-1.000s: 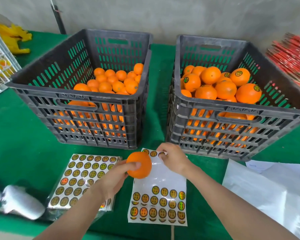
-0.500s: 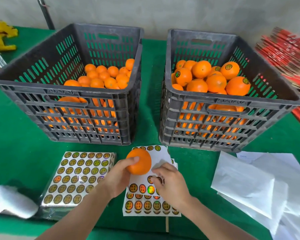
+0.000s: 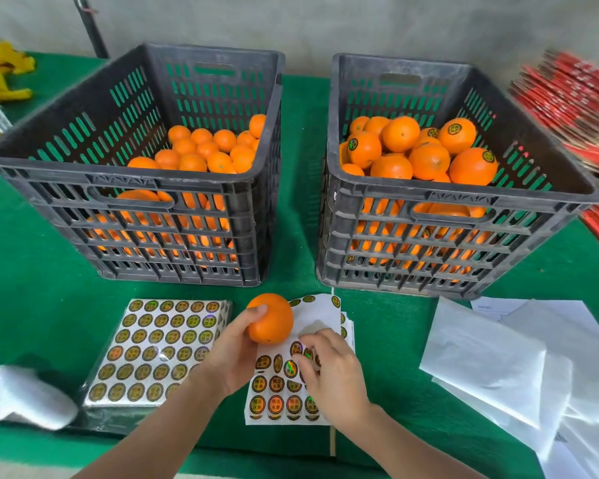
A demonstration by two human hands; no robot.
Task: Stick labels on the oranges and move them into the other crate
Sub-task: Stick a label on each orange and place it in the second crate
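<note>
One orange (image 3: pixel 270 318) clamped in left hand (image 3: pixel 234 354); right hand (image 3: pixel 332 371) fingertips pinched, apparently on a label on the sheet (image 3: pixel 291 385), which may tear or fold if peeled carelessly

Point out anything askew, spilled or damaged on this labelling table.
Nothing looks spilled or damaged. The only untidy spot is the pile of white backing sheets on the right, lying loose and overlapping at angles. Both crates stand upright, the left hand holds one orange, and the right hand picks at the part-used label sheet.
</note>
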